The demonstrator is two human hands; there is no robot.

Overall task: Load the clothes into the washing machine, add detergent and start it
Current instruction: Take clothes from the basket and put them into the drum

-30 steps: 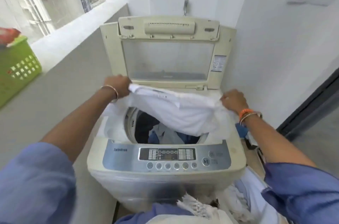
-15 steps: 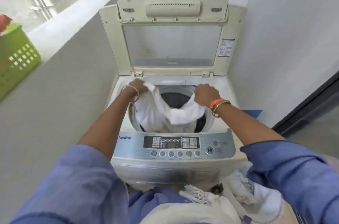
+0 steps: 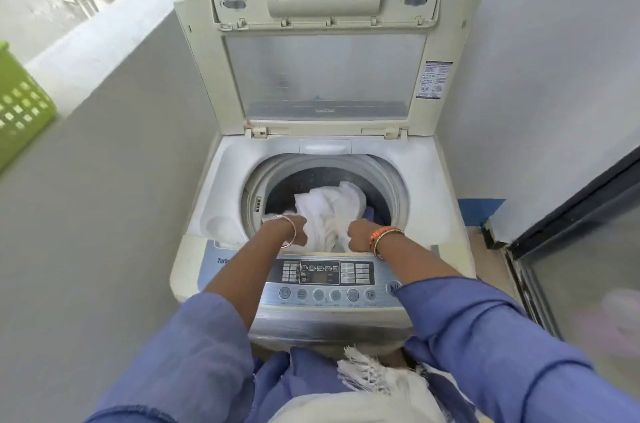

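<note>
Garment: a crumpled white cloth garment (image 3: pixel 327 211) lies bunched inside the drum opening, below the rim and toward its near side, on top of something blue that shows just to its right.
Left hand: the left hand (image 3: pixel 294 230) is down in the drum at the garment's near-left edge; its fingers look curled into the cloth, though they are mostly hidden by the back of the hand.
Right hand: the right hand (image 3: pixel 360 237) is at the garment's near-right edge, fingers curled and seemingly bunching a fold of the cloth.
Machine: the cream top-loading washing machine (image 3: pixel 443 208) stands with its clear-windowed lid (image 3: pixel 325 76) raised upright against the wall; the grey-blue control panel (image 3: pixel 325 280) with a row of round buttons lies nearest the person.
Step in hand: loading, by my reading; the garment is being pressed down into the drum.
Next move: probably letting go, lifting both hands clear and reaching for more clothes; a pale fringed cloth (image 3: pixel 367 374) shows at the bottom edge.
Hidden: no detergent is visible; how full the drum is cannot be told, and the panel lettering is too small to read.
Surroundings: a green plastic slotted basket (image 3: pixel 20 111) sits cut off at the left edge.
</note>
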